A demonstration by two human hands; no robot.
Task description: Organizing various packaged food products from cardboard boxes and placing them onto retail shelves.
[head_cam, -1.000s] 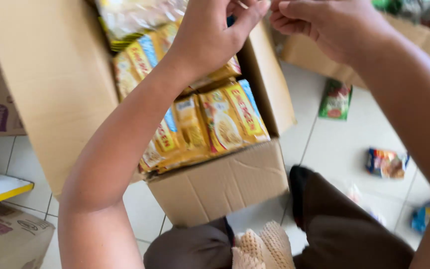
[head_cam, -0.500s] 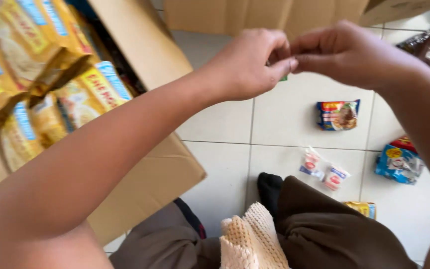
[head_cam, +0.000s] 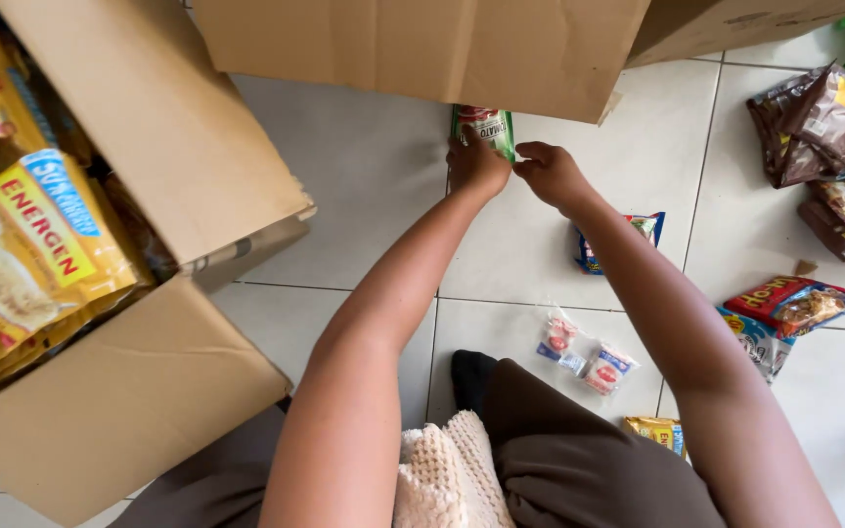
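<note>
Green sachet at twelve o'clock, pinched by left hand; right hand half-curled, fingertips beside it. Yellow packets boxed at nine o'clock, brown packs at two.

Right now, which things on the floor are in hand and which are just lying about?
In hand:
left hand and right hand, both on the green sachet.

Lying about:
yellow packets in the open carton; brown sachets; blue packet; small clear sachets; red and blue packets.
</note>
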